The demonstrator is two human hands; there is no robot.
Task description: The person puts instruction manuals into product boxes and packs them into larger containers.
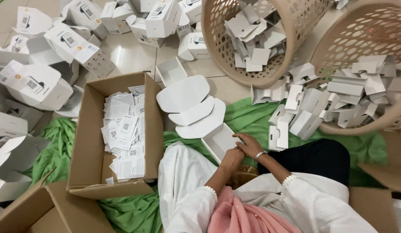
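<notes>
The person sits on the floor with both hands brought together over an open white carton (217, 141) resting against the knee. The left hand (232, 156) is curled at the carton's near wall, fingers folded in on its edge, while the right hand (249, 145) lies across the top with its fingers laid flat on the rim; whether anything small is pinched between them I cannot tell. The carton's flaps (191, 106) fan out away from the hands, which leaves its mouth open and facing the person.

To the left of the hands stands a brown cardboard box (89, 151) of printed paper slips (125, 133), close enough for the left arm to reach. Ahead and to the right of the hands, two beige baskets (295, 21) lie tipped on their sides, so their folded white card inserts (312, 103) have spilled out onto the green cloth (252, 114) near the right hand. Farther off, beyond the brown box, finished white cartons (36, 84) lie heaped on the tiled floor (131, 54), out of the way.
</notes>
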